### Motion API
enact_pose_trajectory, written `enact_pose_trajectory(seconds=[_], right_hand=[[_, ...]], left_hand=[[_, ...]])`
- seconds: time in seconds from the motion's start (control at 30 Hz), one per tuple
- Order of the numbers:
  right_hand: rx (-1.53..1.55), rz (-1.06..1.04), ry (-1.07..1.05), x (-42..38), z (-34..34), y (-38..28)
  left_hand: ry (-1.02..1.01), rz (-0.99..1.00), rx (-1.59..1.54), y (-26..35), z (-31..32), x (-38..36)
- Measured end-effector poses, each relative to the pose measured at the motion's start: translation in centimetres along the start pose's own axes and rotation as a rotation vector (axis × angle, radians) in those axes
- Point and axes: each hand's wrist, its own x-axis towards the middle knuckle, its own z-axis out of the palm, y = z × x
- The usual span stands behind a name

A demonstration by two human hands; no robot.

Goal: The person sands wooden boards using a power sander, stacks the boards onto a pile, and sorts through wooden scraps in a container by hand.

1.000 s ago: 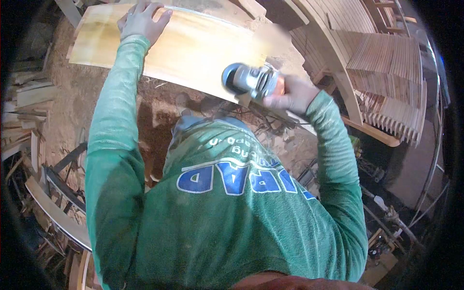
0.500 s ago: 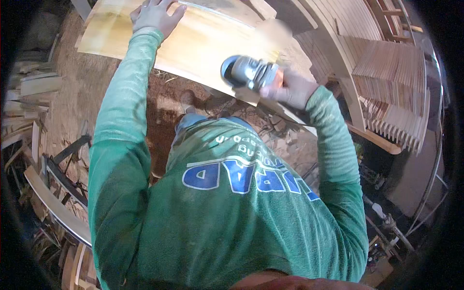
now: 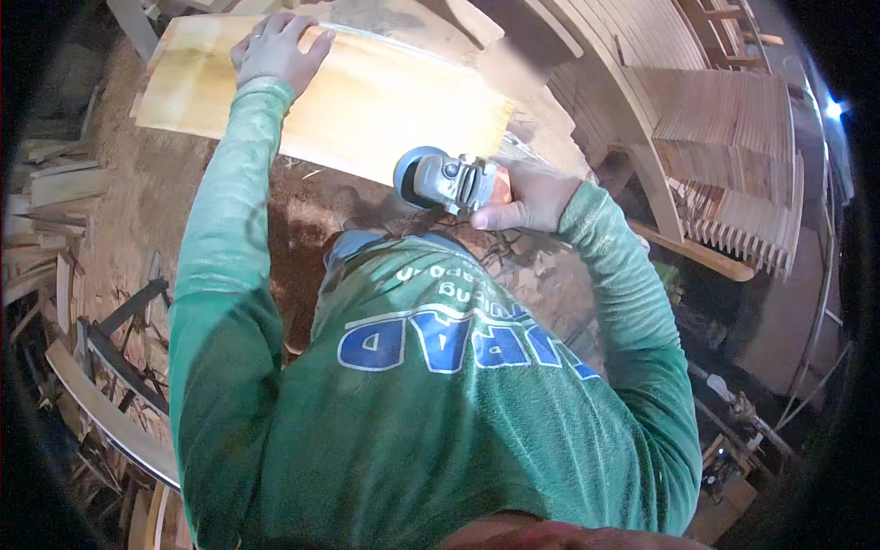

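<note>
A wide, pale wooden board [image 3: 367,105] lies across in front of me, brightly lit toward its right end. My left hand [image 3: 278,53] rests on its far left part, fingers spread over the surface. In my right hand [image 3: 532,197] is an angle grinder [image 3: 449,179] with an orange body and a metal head, fingers wrapped round the body. Its round disc [image 3: 410,176] overlaps the board's near edge in this view.
Stacked slats [image 3: 724,119] and long curved wooden pieces [image 3: 632,119] fill the right side. Offcuts [image 3: 69,188] are heaped at the left, with a curved strip [image 3: 110,412] below them. Sawdust and wood scraps [image 3: 550,275] cover the ground.
My right hand has brought the grinder closer to my body and a little left, from over the board to its near edge. My left hand stays on the board.
</note>
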Motion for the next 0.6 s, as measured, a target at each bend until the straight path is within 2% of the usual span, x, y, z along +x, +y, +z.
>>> enact_pose_trajectory(seconds=[0.07,0.1,0.13,0.2,0.27,0.33,0.4,0.5,0.6], right_hand=[[0.033,0.089,-0.052,0.2,-1.2,0.6],[0.051,0.042,0.065,0.8,-1.7,2.3],[0.094,0.08,0.084,1.1,-2.7,2.5],[-0.053,0.259,0.129,1.9,-5.3,4.6],[-0.071,0.326,0.211,1.2,-7.1,3.7],[0.0,0.308,0.301,0.9,-7.7,5.1],[0.02,0.386,0.23,-0.2,-8.3,5.2],[0.08,0.283,0.257,-1.1,-5.3,9.0],[0.202,0.277,0.178,-3.4,-2.1,5.6]], left_hand=[[-0.058,-0.017,-0.025,0.1,-0.6,-0.1],[-0.065,-0.021,-0.013,0.2,-0.7,-0.1],[-0.069,-0.026,0.001,0.4,-0.8,-0.1],[-0.078,-0.031,0.007,0.5,-1.1,0.0],[-0.093,-0.03,-0.008,0.6,-1.2,0.1],[-0.086,-0.025,-0.015,0.5,-1.0,0.0],[-0.052,-0.006,-0.011,0.5,-0.8,0.0],[-0.008,0.015,0.01,0.6,-0.8,-0.1],[-0.058,-0.002,0.025,1.0,-1.5,-0.2]])
